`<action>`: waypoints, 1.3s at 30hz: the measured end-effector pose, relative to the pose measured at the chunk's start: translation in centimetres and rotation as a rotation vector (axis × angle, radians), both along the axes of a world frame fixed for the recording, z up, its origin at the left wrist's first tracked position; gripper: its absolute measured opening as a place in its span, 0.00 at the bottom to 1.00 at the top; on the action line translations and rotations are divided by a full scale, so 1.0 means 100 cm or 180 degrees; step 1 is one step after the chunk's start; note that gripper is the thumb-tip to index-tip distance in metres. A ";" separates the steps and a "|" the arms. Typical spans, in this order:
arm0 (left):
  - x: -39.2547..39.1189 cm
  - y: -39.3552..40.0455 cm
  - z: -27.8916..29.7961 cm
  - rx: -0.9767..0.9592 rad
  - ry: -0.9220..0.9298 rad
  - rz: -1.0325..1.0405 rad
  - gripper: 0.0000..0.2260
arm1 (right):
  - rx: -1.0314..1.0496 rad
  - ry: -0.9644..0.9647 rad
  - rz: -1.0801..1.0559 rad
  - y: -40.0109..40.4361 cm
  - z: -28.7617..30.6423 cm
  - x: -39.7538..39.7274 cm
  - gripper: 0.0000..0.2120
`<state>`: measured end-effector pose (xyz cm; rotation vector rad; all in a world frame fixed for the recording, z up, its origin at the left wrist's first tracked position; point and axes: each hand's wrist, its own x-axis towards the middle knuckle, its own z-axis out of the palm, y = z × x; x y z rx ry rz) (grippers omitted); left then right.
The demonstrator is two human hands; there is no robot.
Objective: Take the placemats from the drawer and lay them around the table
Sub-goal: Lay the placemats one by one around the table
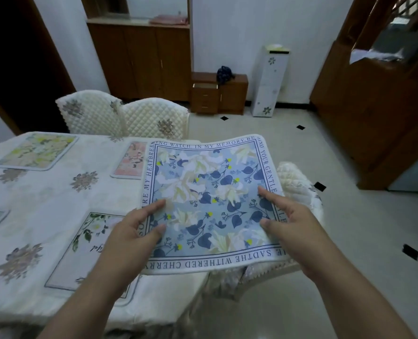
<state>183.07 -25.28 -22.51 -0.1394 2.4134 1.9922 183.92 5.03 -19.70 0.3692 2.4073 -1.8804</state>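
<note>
A pale blue placemat (210,201) printed with white lilies, navy leaves and a lettered border; cream tablecloth (44,199) with grey-brown floral medallions; yellow-green floral placemat (35,151).

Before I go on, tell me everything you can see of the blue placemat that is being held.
The blue placemat is a square, soft-looking mat with white and dark blue flowers, small yellow dots, and a white border carrying printed words. It is not yet laid down: both hands pinch it by its near side edges, the left hand and the right hand, thumbs on top. It hangs over the table's right end, far edge curling upward.
</note>
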 end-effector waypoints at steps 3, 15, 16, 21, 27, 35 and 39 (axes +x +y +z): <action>-0.007 0.008 0.001 0.0074 -0.0033 0.0034 0.21 | 0.0078 0.0022 0.0037 0.007 0.000 -0.012 0.31; -0.044 0.046 0.009 -0.0122 0.0060 0.0148 0.19 | 0.0309 0.0183 0.0094 0.040 -0.002 -0.060 0.29; -0.045 0.052 0.011 -0.0169 0.0122 0.0213 0.20 | 0.0344 0.0208 0.0150 0.045 -0.003 -0.067 0.29; -0.048 0.095 0.006 -0.0181 0.0192 0.0713 0.20 | 0.0521 0.0323 0.0569 0.082 -0.006 -0.111 0.28; -0.028 0.156 -0.012 0.0012 0.0061 0.1534 0.20 | 0.0718 0.0394 0.1389 0.122 -0.003 -0.160 0.27; -0.002 0.193 -0.019 -0.0028 -0.0080 0.2087 0.21 | 0.0662 0.0321 0.2003 0.127 0.000 -0.190 0.27; -0.007 0.193 -0.017 -0.0069 -0.0210 0.2199 0.24 | 0.0733 0.0327 0.2139 0.118 -0.004 -0.205 0.27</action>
